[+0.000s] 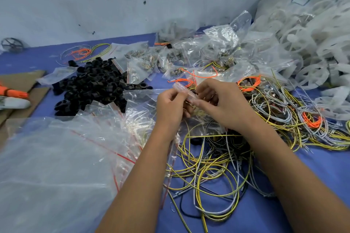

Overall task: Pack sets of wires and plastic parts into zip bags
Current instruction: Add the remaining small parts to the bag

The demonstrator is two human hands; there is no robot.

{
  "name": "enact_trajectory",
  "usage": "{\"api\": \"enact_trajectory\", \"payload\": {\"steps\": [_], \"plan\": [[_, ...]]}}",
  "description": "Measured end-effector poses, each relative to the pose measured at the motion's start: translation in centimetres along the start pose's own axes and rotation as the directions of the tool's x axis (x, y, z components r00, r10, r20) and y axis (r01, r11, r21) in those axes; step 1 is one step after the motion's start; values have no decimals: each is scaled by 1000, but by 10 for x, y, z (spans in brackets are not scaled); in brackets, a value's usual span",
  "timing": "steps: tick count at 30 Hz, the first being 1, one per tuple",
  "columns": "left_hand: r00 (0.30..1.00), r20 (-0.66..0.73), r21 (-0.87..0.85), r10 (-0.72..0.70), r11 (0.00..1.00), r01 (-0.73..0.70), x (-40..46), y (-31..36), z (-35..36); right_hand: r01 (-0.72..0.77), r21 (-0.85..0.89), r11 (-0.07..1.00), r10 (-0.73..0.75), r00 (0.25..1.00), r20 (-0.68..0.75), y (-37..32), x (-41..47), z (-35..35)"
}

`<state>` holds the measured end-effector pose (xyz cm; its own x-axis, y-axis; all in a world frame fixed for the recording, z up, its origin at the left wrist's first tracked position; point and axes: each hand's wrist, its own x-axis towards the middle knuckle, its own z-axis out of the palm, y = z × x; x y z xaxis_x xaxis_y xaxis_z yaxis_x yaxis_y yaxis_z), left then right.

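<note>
While both hands meet above the blue work surface, they pinch the folded top edge of a small clear zip bag between them. The left hand holds the bag's near-left part with curled fingers and thumb; the right hand grips its right end, fingers curled over the strip. What the bag holds cannot be told, as the hands cover most of it.

Left of and below the grip lies a large sheet of clear plastic bagging, and over it a loose heap of empty clear zip bags with red seal lines. Directly below the grip, and spreading to its right, lies a tangle of yellow, grey and black wires. Far right of the grip, and beyond it, stands a pile of translucent white plastic wheel-shaped parts. Beyond the grip sits a mound of filled clear zip bags. Left of the grip, beyond the empty bags, lies a heap of black plastic rings. Orange wire coils lie just right of the grip.
</note>
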<state>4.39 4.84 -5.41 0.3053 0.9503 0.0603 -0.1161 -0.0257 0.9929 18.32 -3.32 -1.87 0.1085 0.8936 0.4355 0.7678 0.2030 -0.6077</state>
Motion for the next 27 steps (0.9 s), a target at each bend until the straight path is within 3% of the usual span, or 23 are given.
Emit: {"api": "enact_trajectory", "payload": {"steps": [13,18,21,27], "plan": [[985,84,25,150,988,-153,-12,6,-3,-70,183,981,94,987,-128,-4,-1,-4],[991,26,58,129,990,-130,-12,2,4,-45,223,974,57,997,-52,-5,-3,-5],[989,5,54,145,988,-146,-11,1,3,-16,175,984,18,1000,-6,-6,-3,-5],[987,63,117,148,981,-155,-13,1,9,-34,142,989,47,995,-83,-2,-3,-3]]}}
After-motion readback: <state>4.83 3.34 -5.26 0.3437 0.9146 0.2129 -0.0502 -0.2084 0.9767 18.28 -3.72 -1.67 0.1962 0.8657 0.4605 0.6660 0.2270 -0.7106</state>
